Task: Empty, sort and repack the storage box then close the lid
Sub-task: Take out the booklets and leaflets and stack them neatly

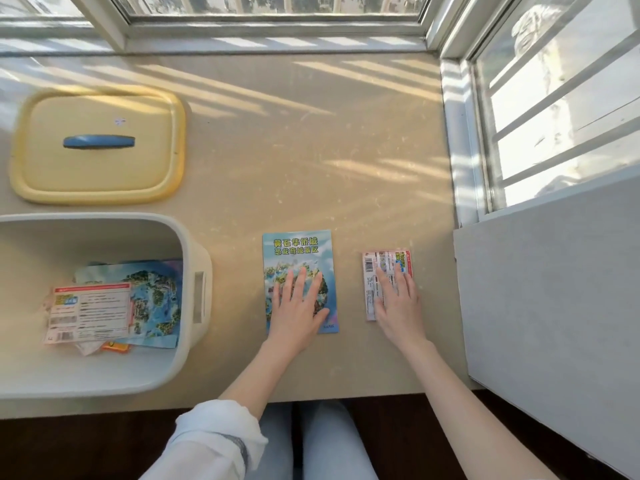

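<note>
A white storage box (194, 258) stands open at the left, holding a blue map leaflet (157, 292), a pink ticket sheet (90, 311) and small scraps. Its yellow lid (97, 147) with a blue handle lies flat behind it. A blue brochure (298, 251) lies on the counter, and my left hand (298, 306) rests flat on its lower half, fingers spread. To the right lies a small stack of pink tickets (388, 265), with my right hand (398, 299) pressed flat on it.
The beige counter (311, 150) runs back to a window sill. A grey wall panel (554, 289) borders the right side, with barred windows above. The counter's front edge is just below my forearms, with my knees under it.
</note>
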